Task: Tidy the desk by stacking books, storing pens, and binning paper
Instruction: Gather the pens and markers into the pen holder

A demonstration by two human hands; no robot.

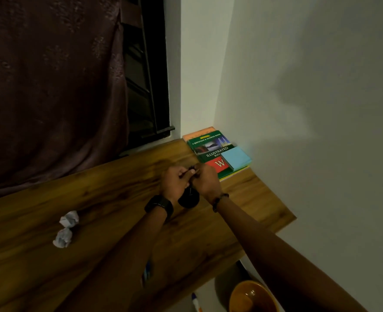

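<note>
My left hand [175, 181] and my right hand [206, 180] meet above a black pen holder [188, 198] on the wooden desk [109, 199]. Both are closed around thin dark pens [191, 170] just over the holder's mouth. A stack of books [210, 152], with a green book on top and a light blue pad [236, 158] on it, lies in the desk's far right corner. Two crumpled paper balls [69, 218] [62, 238] rest on the desk to the left. A blue pen [146, 273] peeks out beside my left forearm.
An orange bin [251, 298] stands on the floor below the desk's right end. A white and blue pen [196, 301] lies on the floor near it. A dark curtain [50, 91] and a window are behind the desk; white walls enclose the right.
</note>
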